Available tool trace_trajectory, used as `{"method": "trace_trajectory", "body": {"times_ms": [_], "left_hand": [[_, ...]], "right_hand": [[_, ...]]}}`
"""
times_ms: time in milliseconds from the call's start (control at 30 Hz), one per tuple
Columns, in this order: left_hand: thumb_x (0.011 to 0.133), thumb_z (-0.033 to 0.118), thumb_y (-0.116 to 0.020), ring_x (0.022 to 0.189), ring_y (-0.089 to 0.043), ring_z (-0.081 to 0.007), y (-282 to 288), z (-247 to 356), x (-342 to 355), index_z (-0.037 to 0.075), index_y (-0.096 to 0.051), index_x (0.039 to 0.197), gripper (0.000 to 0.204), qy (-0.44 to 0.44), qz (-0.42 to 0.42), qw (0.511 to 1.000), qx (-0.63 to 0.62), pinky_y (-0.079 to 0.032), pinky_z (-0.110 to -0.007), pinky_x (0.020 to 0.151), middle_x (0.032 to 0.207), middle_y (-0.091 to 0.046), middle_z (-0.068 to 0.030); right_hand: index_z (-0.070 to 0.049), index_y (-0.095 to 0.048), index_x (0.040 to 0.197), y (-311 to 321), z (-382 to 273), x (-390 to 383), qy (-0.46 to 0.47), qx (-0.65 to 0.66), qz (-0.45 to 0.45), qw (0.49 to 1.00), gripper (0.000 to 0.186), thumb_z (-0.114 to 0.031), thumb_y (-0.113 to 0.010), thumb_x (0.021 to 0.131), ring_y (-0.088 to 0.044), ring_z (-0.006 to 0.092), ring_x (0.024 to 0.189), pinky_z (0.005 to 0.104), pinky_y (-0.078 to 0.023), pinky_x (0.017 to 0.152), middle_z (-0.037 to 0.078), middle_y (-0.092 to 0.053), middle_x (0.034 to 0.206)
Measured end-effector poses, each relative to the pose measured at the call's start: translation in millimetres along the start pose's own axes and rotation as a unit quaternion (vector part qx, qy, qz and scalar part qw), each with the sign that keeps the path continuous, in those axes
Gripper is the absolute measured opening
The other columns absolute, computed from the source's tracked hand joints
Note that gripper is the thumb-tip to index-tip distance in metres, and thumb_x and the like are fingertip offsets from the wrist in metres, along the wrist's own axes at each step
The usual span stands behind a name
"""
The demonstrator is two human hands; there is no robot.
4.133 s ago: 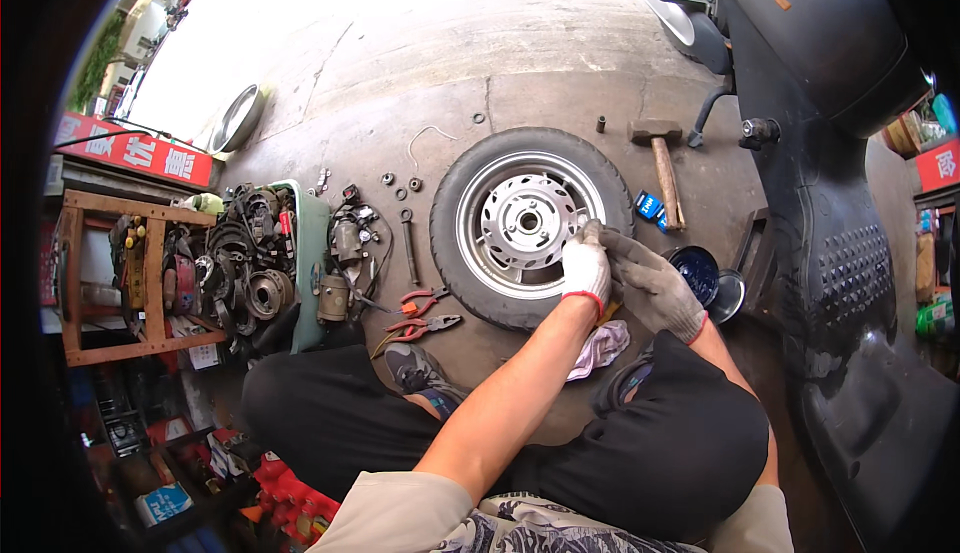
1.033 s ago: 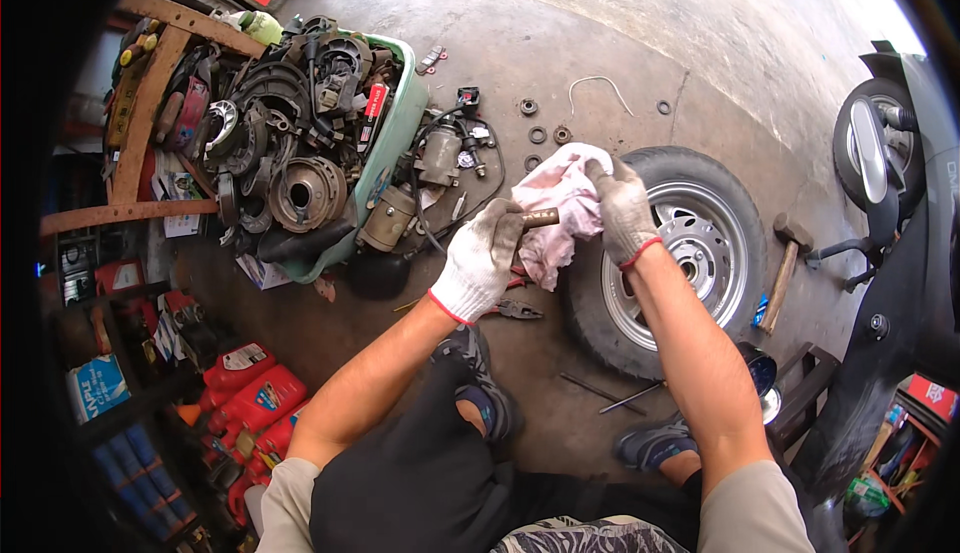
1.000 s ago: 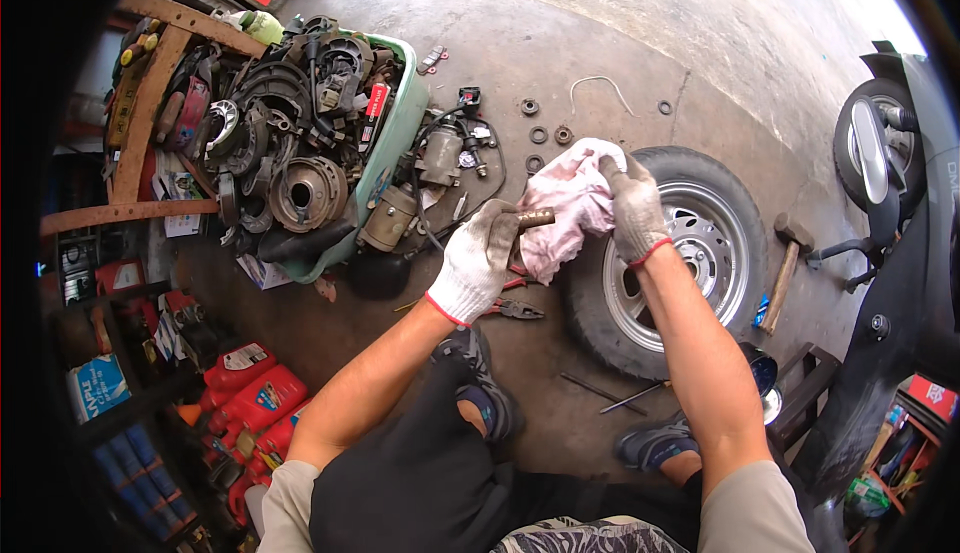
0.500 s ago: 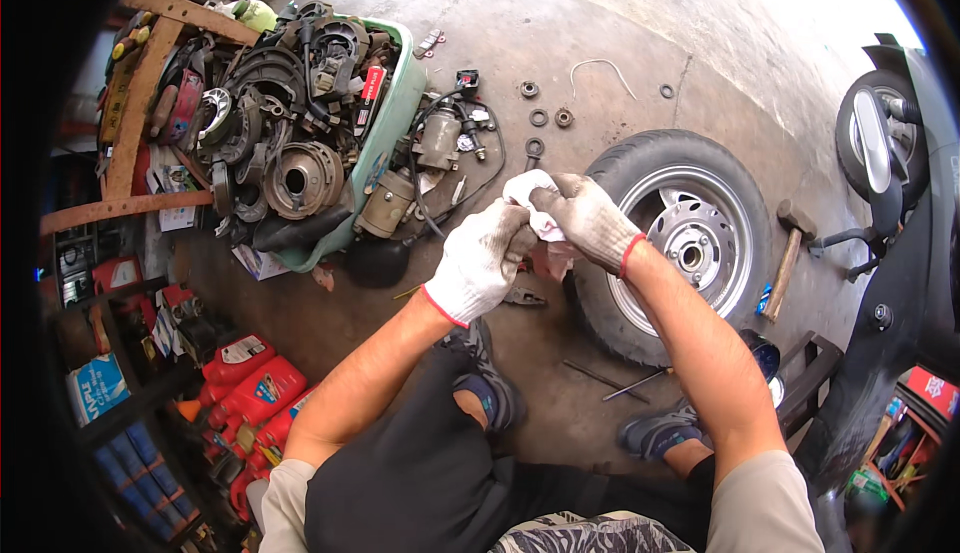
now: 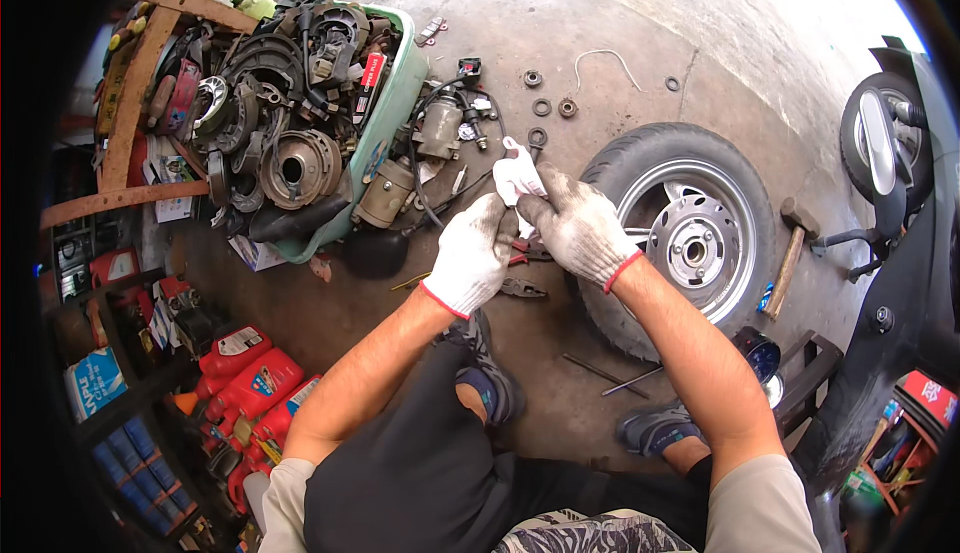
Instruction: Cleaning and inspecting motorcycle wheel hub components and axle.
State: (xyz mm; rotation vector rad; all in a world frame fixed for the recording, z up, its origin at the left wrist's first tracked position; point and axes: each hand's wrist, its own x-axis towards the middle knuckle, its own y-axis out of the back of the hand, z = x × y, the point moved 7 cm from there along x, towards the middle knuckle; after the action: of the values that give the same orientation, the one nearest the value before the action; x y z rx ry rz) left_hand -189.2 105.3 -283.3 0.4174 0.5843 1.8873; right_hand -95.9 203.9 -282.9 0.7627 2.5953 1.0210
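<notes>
A crumpled white cloth (image 5: 517,175) is pinched between my two hands, its loose end sticking up past the fingers. My left hand (image 5: 472,255), in a white knit glove with a red cuff, closes on its lower left side. On the other side my right hand (image 5: 580,228), in a matching glove with grey-stained fingers, grips it with thumb and fingers. Whether anything is wrapped inside the cloth I cannot tell. Just right of my right hand lies a wheel with a black tyre (image 5: 630,153) and a silver rim (image 5: 735,238). Pliers (image 5: 524,288) lie on the floor below my hands.
A green tub (image 5: 388,103) heaped with used metal parts stands at the left, with cylindrical motors (image 5: 438,131) beside it. Small bearings (image 5: 568,107), rings and a bent wire (image 5: 608,52) lie beyond my hands. A hammer (image 5: 793,253) rests right of the wheel; red bottles (image 5: 255,385) stand lower left.
The cloth's loose end now points up, and the pinkish piece that hung under my hands is out of sight. My right hand has come slightly lower, uncovering the pliers.
</notes>
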Motion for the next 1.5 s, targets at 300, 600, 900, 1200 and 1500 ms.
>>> {"method": "trace_trajectory", "body": {"times_ms": [300,600,900,1200,1500], "left_hand": [[0.091,-0.004,-0.049,0.069,-0.055,-0.0117,4,-1,-5,-0.001,-0.060,0.110,0.021,-0.002,0.015,0.995,-0.097,-0.049,-0.027,0.066,0.081,-0.058,-0.0072],[0.100,0.017,-0.053,0.076,-0.059,-0.0176,12,2,-2,-0.001,-0.061,0.113,0.023,0.023,0.026,0.999,-0.034,-0.050,-0.032,0.073,0.086,-0.063,-0.0104],[0.104,0.035,-0.050,0.075,-0.064,-0.0199,-6,-18,-6,-0.002,-0.061,0.115,0.040,0.124,-0.131,0.984,0.000,-0.050,-0.035,0.068,0.085,-0.065,-0.0163],[0.103,0.028,-0.049,0.080,-0.064,-0.0407,-6,6,-8,0.001,-0.059,0.107,0.029,0.113,-0.094,0.988,-0.053,-0.049,-0.047,0.068,0.087,-0.064,-0.0223],[0.097,0.015,-0.056,0.077,-0.066,-0.0367,-1,15,-4,0.001,-0.060,0.105,0.016,0.030,-0.041,0.998,0.041,-0.051,-0.043,0.068,0.085,-0.065,-0.0188]], "right_hand": [[0.005,-0.058,0.124,8,60,8,-0.224,0.457,0.027,0.860,0.034,-0.019,-0.057,0.100,-0.067,0.0128,0.073,0.0262,-0.053,0.060,0.007,-0.070,0.093],[-0.001,-0.057,0.117,16,12,-4,-0.036,0.066,-0.022,0.997,0.039,-0.027,-0.066,0.089,-0.061,0.0448,0.104,0.0501,-0.049,0.089,0.024,-0.062,0.117],[-0.003,-0.058,0.116,14,6,-9,0.075,0.044,0.121,0.989,0.030,-0.017,-0.064,0.090,-0.065,0.0414,0.091,0.0485,-0.053,0.077,0.020,-0.066,0.101],[0.003,-0.061,0.118,-12,65,0,-0.244,0.620,0.045,0.744,0.025,-0.015,-0.056,0.101,-0.066,0.0119,0.070,0.0276,-0.052,0.057,0.006,-0.069,0.091],[0.002,-0.063,0.114,18,14,-10,0.043,0.018,0.053,0.998,0.037,-0.024,-0.068,0.088,-0.067,0.0355,0.091,0.0467,-0.053,0.077,0.019,-0.067,0.106]]}}
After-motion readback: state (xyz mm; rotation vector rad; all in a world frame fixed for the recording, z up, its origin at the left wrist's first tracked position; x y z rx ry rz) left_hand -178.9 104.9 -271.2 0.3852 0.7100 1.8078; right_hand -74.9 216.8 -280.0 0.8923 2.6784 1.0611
